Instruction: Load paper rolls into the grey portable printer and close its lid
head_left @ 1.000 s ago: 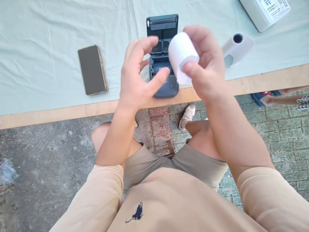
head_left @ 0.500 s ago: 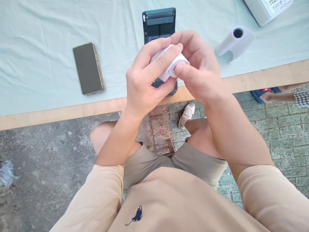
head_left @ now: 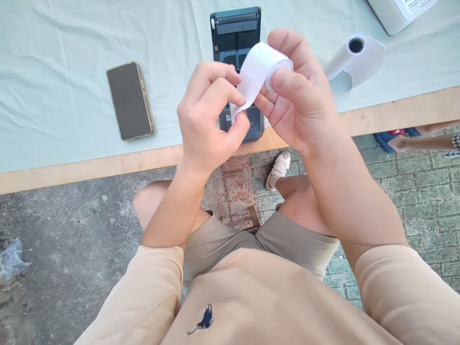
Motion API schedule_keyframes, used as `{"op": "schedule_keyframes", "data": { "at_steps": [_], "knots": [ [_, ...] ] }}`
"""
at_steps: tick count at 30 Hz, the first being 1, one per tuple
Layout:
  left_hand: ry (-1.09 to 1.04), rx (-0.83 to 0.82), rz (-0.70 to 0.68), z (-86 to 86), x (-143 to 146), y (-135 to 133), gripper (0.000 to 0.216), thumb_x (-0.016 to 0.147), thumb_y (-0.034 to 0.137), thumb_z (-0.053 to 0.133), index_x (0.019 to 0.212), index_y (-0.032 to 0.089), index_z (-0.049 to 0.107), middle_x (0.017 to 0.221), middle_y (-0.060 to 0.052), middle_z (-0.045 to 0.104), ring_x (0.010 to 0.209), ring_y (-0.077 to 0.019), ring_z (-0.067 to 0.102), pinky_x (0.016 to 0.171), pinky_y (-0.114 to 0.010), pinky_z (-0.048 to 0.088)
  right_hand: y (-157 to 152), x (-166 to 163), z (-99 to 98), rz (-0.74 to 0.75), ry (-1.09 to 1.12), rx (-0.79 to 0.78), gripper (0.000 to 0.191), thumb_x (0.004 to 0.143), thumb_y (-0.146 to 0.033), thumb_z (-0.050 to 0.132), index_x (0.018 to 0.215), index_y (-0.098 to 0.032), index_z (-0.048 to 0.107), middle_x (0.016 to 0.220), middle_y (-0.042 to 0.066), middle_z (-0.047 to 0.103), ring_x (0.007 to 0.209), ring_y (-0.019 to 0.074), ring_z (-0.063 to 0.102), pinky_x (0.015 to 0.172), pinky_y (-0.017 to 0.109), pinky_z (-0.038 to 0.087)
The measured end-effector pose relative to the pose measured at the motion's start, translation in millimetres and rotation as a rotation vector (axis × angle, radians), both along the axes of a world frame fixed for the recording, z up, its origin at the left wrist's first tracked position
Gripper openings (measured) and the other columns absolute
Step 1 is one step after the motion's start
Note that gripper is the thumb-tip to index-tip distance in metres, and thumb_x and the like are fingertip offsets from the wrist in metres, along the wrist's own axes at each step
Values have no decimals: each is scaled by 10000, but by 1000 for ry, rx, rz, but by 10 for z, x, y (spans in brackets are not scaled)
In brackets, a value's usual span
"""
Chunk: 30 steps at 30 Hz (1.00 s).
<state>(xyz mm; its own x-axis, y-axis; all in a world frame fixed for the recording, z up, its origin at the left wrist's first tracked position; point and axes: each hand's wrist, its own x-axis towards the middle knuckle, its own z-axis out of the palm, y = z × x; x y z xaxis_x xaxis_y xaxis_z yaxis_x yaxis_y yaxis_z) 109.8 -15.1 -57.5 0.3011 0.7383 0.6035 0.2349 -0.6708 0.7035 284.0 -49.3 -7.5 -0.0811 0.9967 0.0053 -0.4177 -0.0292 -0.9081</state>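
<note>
My right hand (head_left: 296, 98) grips a small white paper roll (head_left: 266, 60) between thumb and fingers, held above the table edge. My left hand (head_left: 206, 120) pinches the roll's loose paper end (head_left: 239, 105), which is pulled out a short way down and to the left. Behind both hands a dark grey small printer (head_left: 235, 33) stands on the table with its lid open; my hands hide its front half.
A phone (head_left: 130, 101) lies face up, screen dark, on the pale green cloth (head_left: 72, 48) to the left. A second paper roll (head_left: 354, 52) lies at the right, a white box (head_left: 398, 12) beyond it. The wooden table edge (head_left: 89, 167) runs across. Another person's leg (head_left: 424, 141) shows far right.
My left hand came onto the roll, took its loose end and drew a strip out to the lower left. My right hand has kept hold of the roll and lifted it slightly.
</note>
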Motion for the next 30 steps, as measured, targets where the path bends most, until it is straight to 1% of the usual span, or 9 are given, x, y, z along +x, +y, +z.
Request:
{"op": "schedule_keyframes", "data": {
  "at_steps": [5, 9, 15, 18, 20, 22, 25, 27, 30],
  "knots": [
    [50, -179, -60, 242, 22, -118, 286, 837, 470, 758, 815, 246, 581, 1453, -50, 542, 1534, -357, 378, 1238, -584, 408, -1, -102, -62, 13, -36, 47, 452, 704, -539, 884, 1023, -356, 621, 1008, -21, 633, 934, 204, 632, 797, 351, 583],
    [64, -186, -47, 252, 16, -100, 328, 832, 506, 764, 824, 247, 562, 1410, -53, 577, 1489, -353, 444, 1237, -590, 416, 6, -143, -114, 35, -50, 49, 391, 706, -582, 872, 905, -358, 621, 881, -11, 576, 702, 199, 538, 560, 364, 457],
    [87, -80, 107, 103, 3, -32, 441, 883, 655, 685, 1106, 296, 560, 1194, -44, 656, 1301, -305, 594, 1057, -483, 526, -32, -136, -98, 133, -82, 32, 452, 728, -611, 878, 857, -323, 553, 944, 6, 595, 879, 223, 611, 725, 383, 552],
    [14, -13, 49, -11, -25, 73, 577, 879, 808, 575, 1174, 313, 535, 1169, -34, 650, 1247, -279, 596, 992, -451, 533, -55, -128, -93, 132, -146, 56, 425, 732, -591, 882, 915, -328, 603, 991, 2, 632, 942, 228, 633, 840, 398, 594],
    [-109, 22, -15, -94, -43, 150, 555, 919, 815, 496, 1218, 348, 512, 1174, -5, 640, 1154, -215, 608, 927, -418, 546, -66, -124, -91, 77, -201, 93, 373, 745, -515, 895, 929, -320, 636, 1001, -3, 640, 975, 220, 647, 928, 394, 594],
    [-234, -6, -118, -158, -52, 205, 538, 930, 804, 487, 1256, 376, 501, 1176, 14, 637, 1077, -182, 616, 868, -395, 557, -68, -123, -91, -11, -259, 130, 313, 775, -494, 873, 868, -305, 641, 922, -8, 625, 927, 202, 649, 928, 378, 592],
    [-379, -174, -297, -153, -53, 198, 560, 850, 763, 664, 1242, 378, 557, 1156, 8, 652, 1067, -216, 636, 833, -395, 587, -61, -129, -102, -76, -313, 156, 337, 802, -551, 827, 784, -292, 612, 822, -9, 604, 817, 187, 637, 841, 375, 597],
    [-420, -385, -368, -69, -59, 134, 496, 804, 647, 791, 1189, 377, 632, 1111, 2, 672, 1067, -241, 650, 817, -404, 607, -63, -132, -115, -85, -348, 154, 351, 807, -575, 816, 793, -290, 612, 832, -4, 611, 816, 192, 643, 814, 381, 598],
    [-505, -700, -435, 103, -82, 18, 392, 782, 520, 842, 1108, 352, 703, 1005, -2, 669, 914, -189, 660, 728, -369, 619, -87, -129, -126, -121, -454, 153, 349, 832, -594, 793, 829, -290, 621, 846, -2, 614, 843, 212, 653, 783, 390, 594]
  ]
}}
